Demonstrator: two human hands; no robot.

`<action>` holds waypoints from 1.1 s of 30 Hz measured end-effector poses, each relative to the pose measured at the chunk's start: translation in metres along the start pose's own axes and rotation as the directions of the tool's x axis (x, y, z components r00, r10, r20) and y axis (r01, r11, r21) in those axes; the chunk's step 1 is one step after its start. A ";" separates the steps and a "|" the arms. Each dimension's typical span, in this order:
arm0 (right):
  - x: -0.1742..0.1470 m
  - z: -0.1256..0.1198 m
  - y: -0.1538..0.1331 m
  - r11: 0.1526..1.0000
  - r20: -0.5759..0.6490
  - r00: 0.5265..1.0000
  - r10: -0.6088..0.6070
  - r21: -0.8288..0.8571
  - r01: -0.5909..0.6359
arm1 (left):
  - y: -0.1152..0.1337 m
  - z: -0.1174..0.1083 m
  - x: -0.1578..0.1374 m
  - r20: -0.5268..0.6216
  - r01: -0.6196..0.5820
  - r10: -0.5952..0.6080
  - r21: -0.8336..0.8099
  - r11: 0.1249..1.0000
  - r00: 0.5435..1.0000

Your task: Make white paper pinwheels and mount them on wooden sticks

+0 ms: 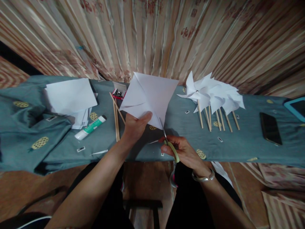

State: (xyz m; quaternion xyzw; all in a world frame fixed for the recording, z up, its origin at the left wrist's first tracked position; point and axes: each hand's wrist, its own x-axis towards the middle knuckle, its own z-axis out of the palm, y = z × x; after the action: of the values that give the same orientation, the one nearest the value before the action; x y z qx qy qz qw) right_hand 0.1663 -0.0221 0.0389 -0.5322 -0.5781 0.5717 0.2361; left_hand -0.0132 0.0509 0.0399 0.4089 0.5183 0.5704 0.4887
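Note:
A square white paper sheet (154, 92) with a diagonal crease and a slit at its left side is held over the table. My left hand (137, 125) pinches it near its lower edge, thumb on top. In my right hand (182, 151) are scissors (172, 149) with light green handles, my fingers closed around them. Their blades meet the paper's bottom corner. Just left of the paper lie several thin wooden sticks (116, 119) and a small red box (119, 92) of dark metal pieces.
Paper pinwheels (207, 92) on sticks lie at right, beside a dark phone (270, 128) and a blue-edged device (295, 108). Paper sheets (71, 95) and a glue stick (90, 128) lie at left. A paper scrap (99, 152) rests near the cloth-covered table's (143, 154) front edge. Behind hangs a curtain (147, 38).

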 end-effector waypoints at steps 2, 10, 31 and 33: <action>0.000 0.000 0.000 1.000 0.000 1.000 -0.001 0.018 0.001 | -0.001 -0.001 0.001 0.007 -0.022 0.022 0.031 0.999 1.000; 0.002 0.004 0.000 0.992 -0.004 1.000 0.031 0.124 -0.031 | -0.004 -0.002 0.004 0.017 -0.056 0.055 0.067 0.996 0.998; 0.006 0.009 0.000 0.944 -0.005 0.991 0.135 0.305 -0.127 | 0.004 -0.002 0.005 0.026 -0.119 0.117 0.128 0.985 0.993; 0.005 0.010 0.001 0.951 -0.012 0.993 0.118 0.291 -0.109 | 0.003 -0.003 0.004 0.027 -0.116 0.113 0.146 0.983 0.993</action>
State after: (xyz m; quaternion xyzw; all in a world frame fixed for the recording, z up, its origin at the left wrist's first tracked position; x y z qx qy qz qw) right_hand 0.1564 -0.0215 0.0339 -0.5325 -0.4531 0.6550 0.2866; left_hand -0.0173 0.0546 0.0426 0.4781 0.5300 0.5540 0.4284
